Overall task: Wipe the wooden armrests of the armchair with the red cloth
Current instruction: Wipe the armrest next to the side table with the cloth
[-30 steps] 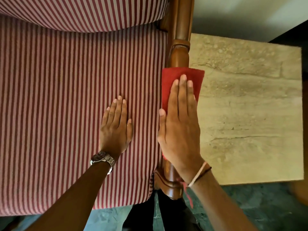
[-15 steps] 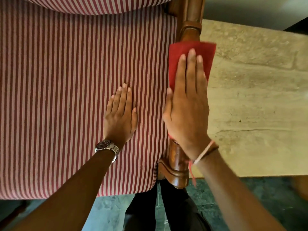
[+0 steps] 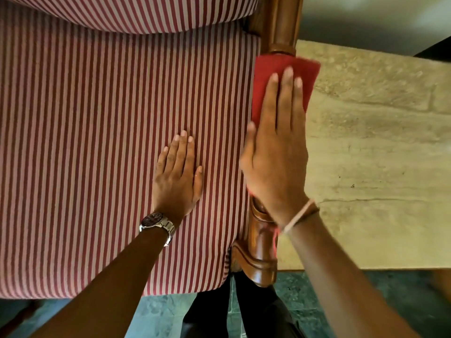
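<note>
Here two hands: right hand [image 3: 275, 162] flat on one red cloth [image 3: 285, 81].

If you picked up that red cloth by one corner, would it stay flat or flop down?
Probably flop. The red cloth looks thin and drapes over the rounded wooden armrest instead of bridging it stiffly. It likely weighs very little, since the flat right hand alone presses it in place. It may slide easily too, because the wood looks glossy.
</note>
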`<action>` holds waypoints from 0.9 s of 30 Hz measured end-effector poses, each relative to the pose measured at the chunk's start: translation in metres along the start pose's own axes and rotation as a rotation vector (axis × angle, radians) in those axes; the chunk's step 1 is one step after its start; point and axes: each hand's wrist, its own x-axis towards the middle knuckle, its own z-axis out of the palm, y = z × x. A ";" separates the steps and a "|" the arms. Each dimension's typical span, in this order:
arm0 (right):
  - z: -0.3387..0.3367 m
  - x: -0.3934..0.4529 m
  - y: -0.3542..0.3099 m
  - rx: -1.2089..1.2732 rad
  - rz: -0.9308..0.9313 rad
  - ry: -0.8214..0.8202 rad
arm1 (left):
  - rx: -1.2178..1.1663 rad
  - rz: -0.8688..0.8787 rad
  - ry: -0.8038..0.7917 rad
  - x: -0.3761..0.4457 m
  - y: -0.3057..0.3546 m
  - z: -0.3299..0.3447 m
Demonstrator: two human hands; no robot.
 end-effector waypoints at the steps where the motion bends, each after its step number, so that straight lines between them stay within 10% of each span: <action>1: 0.001 0.023 0.000 -0.007 -0.011 0.016 | 0.005 -0.002 0.005 0.000 0.000 0.000; 11: -0.001 -0.053 0.003 0.036 -0.011 -0.053 | 0.010 -0.005 0.002 0.000 0.001 -0.002; 19: 0.001 0.055 0.001 -0.003 0.004 0.046 | 0.015 -0.003 0.007 -0.002 0.001 0.000; 27: 0.000 -0.065 0.006 -0.006 -0.043 -0.115 | 0.006 -0.013 -0.037 -0.001 0.001 -0.002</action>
